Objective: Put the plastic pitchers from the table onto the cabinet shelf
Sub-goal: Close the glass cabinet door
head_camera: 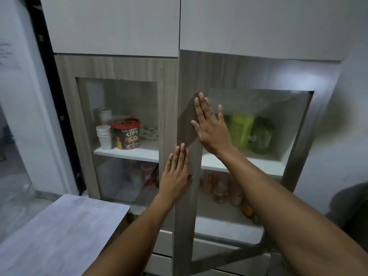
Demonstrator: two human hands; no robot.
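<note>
Two green plastic pitchers stand on the white cabinet shelf [249, 163] behind the right glass door: a light green pitcher [242, 129] and a darker green pitcher [260, 136] to its right. My right hand [211, 126] lies flat with fingers spread against the right door's wooden frame [188, 196] and glass. My left hand [176, 174] presses flat on the same frame lower down, at the seam with the left door [168, 96]. Neither hand holds anything.
The grey-white table [59, 236] sits at the lower left. Behind the left door stand stacked paper cups [104, 137] and a red Choco Chips tub [126, 133]. Jars [221, 192] fill the lower shelf. A dark object [352, 206] stands at the right.
</note>
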